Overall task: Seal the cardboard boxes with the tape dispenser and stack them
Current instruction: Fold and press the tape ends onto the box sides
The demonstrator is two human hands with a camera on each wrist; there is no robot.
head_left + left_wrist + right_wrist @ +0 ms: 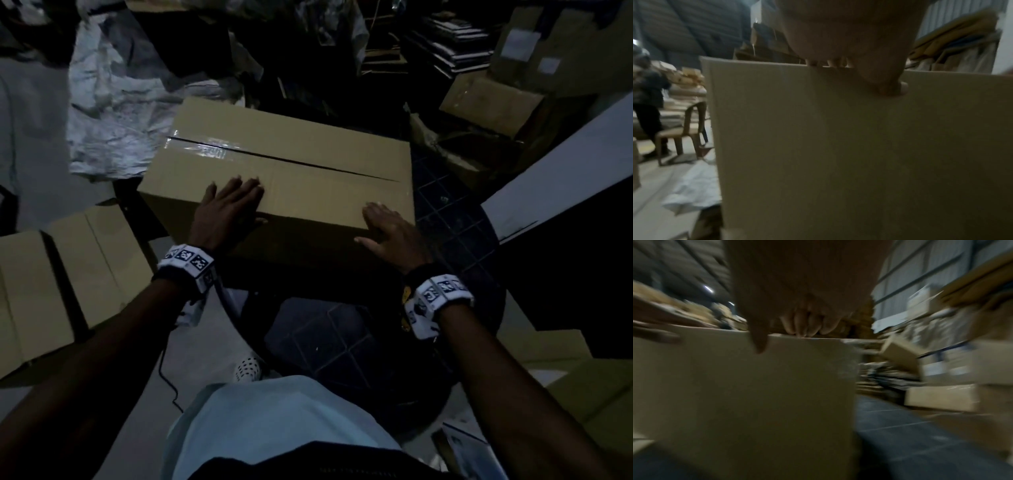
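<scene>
Head view is showing a closed cardboard box (pixel 308 164) lying directly under both hands. The left hand (pixel 227 209) is resting flat on the near top flap, its fingers (pixel 251 186) lying straight and close together and pointing toward the centre seam, which is running just beyond the fingertips — clear tape (pixel 202 147) is covering only the seam's far-left stretch, up and away from those fingers. The thumb is dropping over the near top edge onto the front face; the left wrist view is confirming this, with the thumb (pixel 898 89) pressing the box wall (pixel 838 146) below the rim. The right hand (pixel 390 236) is sitting at the near right corner, fingers a little spread and loosely bent over the top edge, thumb pointing left along the front face. The right wrist view is blurred; the fingertips (pixel 807 327) are touching the rim — nothing is clamped. Flattened cardboard (pixel 51 274) is lying to the left of the left wrist.
</scene>
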